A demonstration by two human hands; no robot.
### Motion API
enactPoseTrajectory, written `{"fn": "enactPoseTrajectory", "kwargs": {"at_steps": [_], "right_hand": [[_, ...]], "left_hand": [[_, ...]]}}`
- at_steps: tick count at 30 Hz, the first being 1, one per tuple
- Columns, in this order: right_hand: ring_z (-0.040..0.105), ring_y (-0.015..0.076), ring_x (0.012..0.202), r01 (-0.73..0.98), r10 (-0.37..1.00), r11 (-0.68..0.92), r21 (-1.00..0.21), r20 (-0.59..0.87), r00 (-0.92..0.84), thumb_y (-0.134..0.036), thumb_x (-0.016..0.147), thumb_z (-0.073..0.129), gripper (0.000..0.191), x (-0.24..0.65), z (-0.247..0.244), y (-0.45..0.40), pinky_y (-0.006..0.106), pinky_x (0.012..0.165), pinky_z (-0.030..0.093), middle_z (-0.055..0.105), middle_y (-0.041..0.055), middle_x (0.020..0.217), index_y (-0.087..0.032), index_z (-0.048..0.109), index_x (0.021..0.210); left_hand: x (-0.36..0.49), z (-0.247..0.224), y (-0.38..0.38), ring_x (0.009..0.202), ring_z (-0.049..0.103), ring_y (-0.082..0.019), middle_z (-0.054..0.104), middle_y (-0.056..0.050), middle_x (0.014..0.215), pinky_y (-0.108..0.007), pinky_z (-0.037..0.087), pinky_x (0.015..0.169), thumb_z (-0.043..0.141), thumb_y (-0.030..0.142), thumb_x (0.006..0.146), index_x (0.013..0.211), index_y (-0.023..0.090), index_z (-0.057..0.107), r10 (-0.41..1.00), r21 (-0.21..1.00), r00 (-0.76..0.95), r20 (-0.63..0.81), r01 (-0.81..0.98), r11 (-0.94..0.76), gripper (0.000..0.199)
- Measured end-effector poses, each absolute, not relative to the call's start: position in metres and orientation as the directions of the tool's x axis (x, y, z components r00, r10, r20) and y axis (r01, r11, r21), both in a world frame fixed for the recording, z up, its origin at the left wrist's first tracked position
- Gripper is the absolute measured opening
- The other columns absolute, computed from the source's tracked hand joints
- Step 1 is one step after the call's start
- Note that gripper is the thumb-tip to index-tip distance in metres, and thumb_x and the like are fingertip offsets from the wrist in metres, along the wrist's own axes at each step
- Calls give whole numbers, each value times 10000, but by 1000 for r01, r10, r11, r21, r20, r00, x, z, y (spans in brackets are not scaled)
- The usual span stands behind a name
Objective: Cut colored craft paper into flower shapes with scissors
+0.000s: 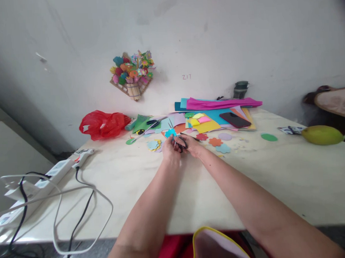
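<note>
My left hand [170, 149], near the middle of the table, pinches a bright blue paper flower [170, 133] from below. My right hand [191, 144] is closed around the dark handles of a pair of scissors [182, 143]. The blades point up and away, apart at the tips, right by the blue paper. Left of my hands lies a small pile of light blue and yellow paper flowers [154, 145]. On the right are a red paper flower [202, 136], an orange one [215, 141], a pale blue one [223, 148] and a lilac paper oval [225, 136].
Behind my hands lie coloured sheets [212, 121], a phone [235, 120] and a second pair of scissors [155, 123]. A red plastic bag [103, 125] sits back left. Power strips [57, 169] and loose cables cover the left side. A yellow oval object [322, 135] lies right.
</note>
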State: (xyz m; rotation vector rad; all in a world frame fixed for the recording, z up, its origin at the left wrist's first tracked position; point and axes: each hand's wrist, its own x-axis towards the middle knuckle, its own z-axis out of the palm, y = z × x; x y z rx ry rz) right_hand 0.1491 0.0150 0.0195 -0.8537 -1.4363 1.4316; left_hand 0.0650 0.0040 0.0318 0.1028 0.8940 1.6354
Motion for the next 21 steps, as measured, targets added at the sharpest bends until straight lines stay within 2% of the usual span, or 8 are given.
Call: {"fn": "enactPoseTrajectory", "kwargs": {"at_steps": [6,12,21], "right_hand": [[439,78,413,-120,931,114,-986,148,-333,-559,688,721,420,145,15,17,206,351,261,548,-27,521,-171,563,653],[436,80,420,-134,935,99,-986,139,-326,-563,702,695,416,142,15,17,217,371,258,531,-33,521,-173,557,656],[427,81,432,-174,949,76,-982,124,-288,-510,691,725,378,139,20,12,218,379,255,512,-45,522,-179,545,665]], "left_hand": [[71,31,3,348,372,-54,402,83,463,-208,247,407,771,274,671,610,189,432,865,624,-355,-355,-779,-64,355],[73,31,1,350,341,-56,357,93,457,-212,234,409,779,339,643,613,196,419,863,667,-383,-328,-742,-75,389],[76,39,-6,336,291,-54,314,105,429,-212,220,384,702,227,679,602,204,383,854,676,-426,-299,-726,-125,329]]}}
